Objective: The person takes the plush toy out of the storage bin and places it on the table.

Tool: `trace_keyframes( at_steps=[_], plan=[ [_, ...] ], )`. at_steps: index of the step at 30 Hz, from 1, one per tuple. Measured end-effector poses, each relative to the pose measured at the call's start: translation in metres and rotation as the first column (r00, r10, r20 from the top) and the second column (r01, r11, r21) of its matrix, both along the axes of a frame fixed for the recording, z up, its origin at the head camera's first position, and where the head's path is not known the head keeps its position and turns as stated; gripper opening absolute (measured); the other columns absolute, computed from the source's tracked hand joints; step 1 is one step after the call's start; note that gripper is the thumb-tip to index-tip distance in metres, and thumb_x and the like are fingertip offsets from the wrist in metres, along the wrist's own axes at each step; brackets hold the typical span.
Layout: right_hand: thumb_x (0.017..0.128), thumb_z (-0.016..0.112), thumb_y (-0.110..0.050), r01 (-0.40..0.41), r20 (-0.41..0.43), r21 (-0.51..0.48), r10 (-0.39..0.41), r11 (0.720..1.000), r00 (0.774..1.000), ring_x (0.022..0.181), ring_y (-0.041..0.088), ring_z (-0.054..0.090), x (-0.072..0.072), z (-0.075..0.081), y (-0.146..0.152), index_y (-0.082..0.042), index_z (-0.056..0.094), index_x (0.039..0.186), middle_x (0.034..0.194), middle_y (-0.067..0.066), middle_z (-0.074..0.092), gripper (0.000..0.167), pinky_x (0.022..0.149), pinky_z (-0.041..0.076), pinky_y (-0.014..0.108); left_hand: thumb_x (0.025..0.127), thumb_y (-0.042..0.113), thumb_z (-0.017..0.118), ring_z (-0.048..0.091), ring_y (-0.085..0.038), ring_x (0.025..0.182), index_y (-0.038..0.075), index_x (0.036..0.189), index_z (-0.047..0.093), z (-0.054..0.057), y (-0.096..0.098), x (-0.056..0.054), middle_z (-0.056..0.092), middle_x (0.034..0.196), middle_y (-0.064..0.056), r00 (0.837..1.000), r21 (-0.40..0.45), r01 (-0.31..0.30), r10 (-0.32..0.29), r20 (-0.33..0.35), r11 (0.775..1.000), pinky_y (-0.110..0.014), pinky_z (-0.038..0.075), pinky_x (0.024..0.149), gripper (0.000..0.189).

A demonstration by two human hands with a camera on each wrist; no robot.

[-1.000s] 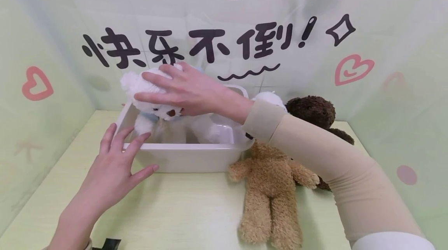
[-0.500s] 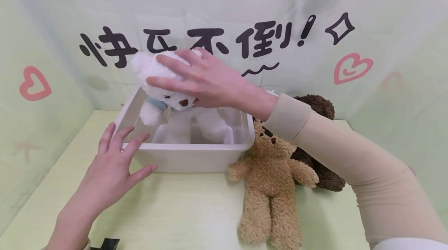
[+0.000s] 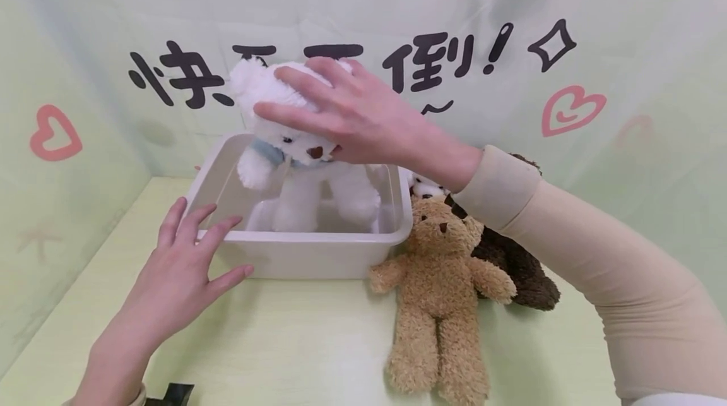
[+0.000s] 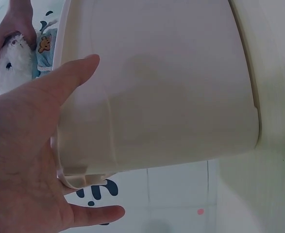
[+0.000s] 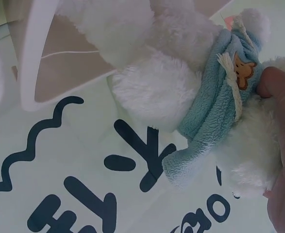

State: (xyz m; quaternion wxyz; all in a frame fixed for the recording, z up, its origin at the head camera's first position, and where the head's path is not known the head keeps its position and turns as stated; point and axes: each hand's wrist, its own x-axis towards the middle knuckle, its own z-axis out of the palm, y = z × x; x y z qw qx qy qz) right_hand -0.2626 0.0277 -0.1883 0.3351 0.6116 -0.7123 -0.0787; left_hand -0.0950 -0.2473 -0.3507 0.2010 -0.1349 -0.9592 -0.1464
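Observation:
A white plush bear (image 3: pixel 301 194) with a light blue scarf (image 5: pixel 212 119) stands partly inside the white plastic bin (image 3: pixel 295 259). My right hand (image 3: pixel 354 109) grips the bear's head from above, fingers spread over it. In the right wrist view, the thumb lies against the head beside the scarf, which bears a small brown bear patch. My left hand (image 3: pixel 173 276) lies at the bin's front left corner with fingers spread over the rim. In the left wrist view, its thumb extends along the bin's outer wall.
Right of the bin, a tan plush bear (image 3: pixel 437 292) lies face up on the pale table (image 3: pixel 307 336). Behind it are a dark brown plush toy (image 3: pixel 517 267) and another white plush toy (image 3: pixel 426 187), both partly hidden. A printed curtain (image 3: pixel 363 14) hangs behind.
My right hand has lifted the white bear's head up and to the right, and more of the bear shows above the rim. The left hand stays at the bin's corner.

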Motion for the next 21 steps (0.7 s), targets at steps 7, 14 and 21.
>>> trace_keyframes(
  at_steps=[7, 14, 21],
  plan=[
    [0.092, 0.061, -0.069, -0.047, -0.006, -0.081, 0.047, 0.996, 0.999, 0.127, 0.041, 0.051, -0.002, 0.009, 0.015, -0.024, 0.047, 0.152, 0.15, 0.02, 0.046, 0.076, 0.096, 0.053, 0.056, 0.073, 0.034, 0.091, 0.015, -0.057, 0.145, 0.011, 0.138, 0.056, 0.001, 0.002, -0.002, 0.04, 0.145, -0.03, 1.0, 0.0, 0.001, -0.001, 0.003, 1.0, -0.081, 0.042, 0.083, 0.077],
    [0.086, 0.077, -0.057, -0.05, -0.044, -0.092, 0.046, 0.995, 0.998, 0.126, 0.044, 0.052, -0.005, 0.019, 0.026, -0.022, 0.046, 0.152, 0.15, 0.022, 0.046, 0.081, 0.098, 0.053, 0.055, 0.073, 0.033, 0.091, 0.014, -0.057, 0.146, 0.011, 0.138, 0.057, 0.0, 0.001, -0.001, 0.039, 0.146, -0.03, 1.0, 0.003, -0.005, 0.005, 0.009, 1.0, -0.082, 0.04, 0.085, 0.076],
    [0.092, 0.07, -0.057, -0.054, -0.077, -0.117, 0.046, 0.992, 0.996, 0.123, 0.044, 0.053, -0.004, 0.025, 0.033, -0.022, 0.047, 0.15, 0.148, 0.022, 0.047, 0.072, 0.093, 0.055, 0.056, 0.075, 0.033, 0.09, 0.013, -0.056, 0.147, 0.011, 0.138, 0.056, 0.0, 0.0, 0.0, 0.039, 0.146, -0.03, 1.0, 0.001, -0.009, 0.009, 0.015, 1.0, -0.082, 0.041, 0.081, 0.074]
  ],
)
